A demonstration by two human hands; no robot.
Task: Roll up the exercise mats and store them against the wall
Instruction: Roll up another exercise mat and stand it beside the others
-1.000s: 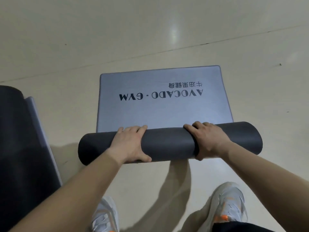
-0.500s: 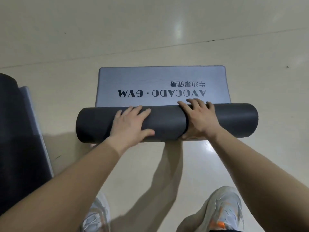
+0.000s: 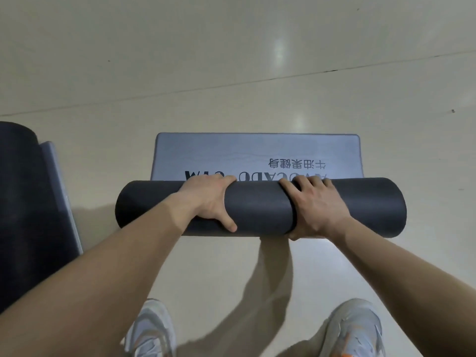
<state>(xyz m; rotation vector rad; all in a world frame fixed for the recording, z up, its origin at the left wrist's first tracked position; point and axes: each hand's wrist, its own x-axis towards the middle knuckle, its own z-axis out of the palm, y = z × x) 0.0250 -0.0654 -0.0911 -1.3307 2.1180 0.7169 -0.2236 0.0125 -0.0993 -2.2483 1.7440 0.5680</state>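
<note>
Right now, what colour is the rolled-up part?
Dark charcoal grey rolled-up mat part, seen clearly in the head view.

This looks like a gym or fitness studio. The grey exercise mat point(image 3: 257, 153) lying on the floor carries printed lettering, partly covered, that ends in "GYM", with a line of Chinese characters beside it. A second dark mat point(image 3: 28, 202) lies at 9 o'clock. The floor point(image 3: 231, 60) is wide, pale, smooth and glossy, and white sports shoes point(image 3: 152, 331) stand at 6 o'clock.

mat roll point(image 3: 260, 206): dark charcoal | flat mat end point(image 3: 257, 150): blue-grey, black lettering | floor point(image 3: 231, 60): cream | shoes point(image 3: 358, 328): white, orange accents
</note>
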